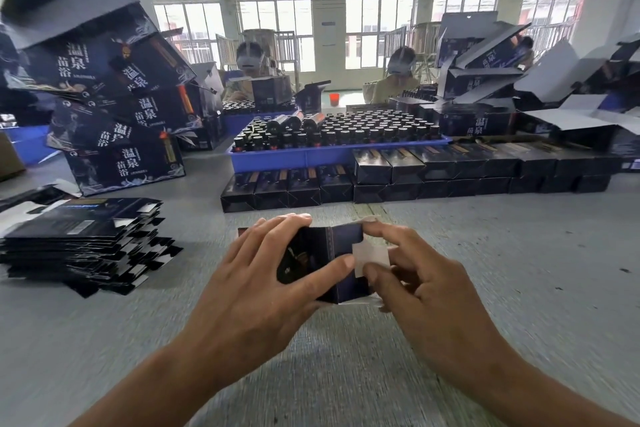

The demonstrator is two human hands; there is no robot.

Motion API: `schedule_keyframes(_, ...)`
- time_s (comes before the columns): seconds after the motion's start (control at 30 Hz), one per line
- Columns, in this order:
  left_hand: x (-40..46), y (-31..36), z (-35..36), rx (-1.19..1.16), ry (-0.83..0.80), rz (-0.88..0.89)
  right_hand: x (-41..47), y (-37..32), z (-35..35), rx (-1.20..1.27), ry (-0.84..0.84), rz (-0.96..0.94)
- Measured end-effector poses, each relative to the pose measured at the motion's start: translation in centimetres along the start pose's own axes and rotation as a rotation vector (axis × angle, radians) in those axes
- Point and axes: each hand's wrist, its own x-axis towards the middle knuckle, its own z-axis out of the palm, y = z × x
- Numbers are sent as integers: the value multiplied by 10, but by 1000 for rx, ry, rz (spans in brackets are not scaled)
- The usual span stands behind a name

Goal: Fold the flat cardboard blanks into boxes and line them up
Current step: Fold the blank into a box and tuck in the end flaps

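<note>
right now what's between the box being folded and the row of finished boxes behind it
In the head view, only a bare strip of grey table lies between the box in both hands and the row of finished boxes.

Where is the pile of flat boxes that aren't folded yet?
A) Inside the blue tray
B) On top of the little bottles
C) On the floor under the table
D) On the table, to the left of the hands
D: the stack of flat blanks lies on the grey table, off to the left of the left hand and right hand, which both hold a half-folded box.
</note>
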Motion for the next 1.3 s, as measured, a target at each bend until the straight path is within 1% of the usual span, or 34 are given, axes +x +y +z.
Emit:
schedule_keyframes(0.23, 0, 1, 2, -38, 41, 11, -1, -1, 2, -3, -1, -9)
schedule_keyframes(0.33, -2, 1, 4, -76, 57, 9, -1, 1, 2, 24, 24, 18)
schedule_keyframes(0.47, -3, 1, 4, -114, 43, 0, -3, 1, 1, -14, 46, 17)
schedule_keyframes(0.57, -2, 1, 3, -112, 31, -4, -3, 0, 1, -86, 30, -9)
schedule_keyframes(0.7, -1, 2, 1, -96, 28, -9, -4, -1, 1, -109, 23, -54)
schedule_keyframes(0.97, 1, 6, -1, -62, 45, -7, -5, -2, 1, -150, 24, -60)
schedule_keyframes(1.13, -1, 3, 1, -73, 24, -13, -4, -2, 2, -146, -34, -45)
schedule_keyframes(1.2, -2, 2, 1, -89, 32, -24, -5, -3, 1, -139, -95, -23)
schedule_keyframes(1.3, -3, -2, 2, -96, 34, -32, -6, -2, 1, -199, -198, -4)
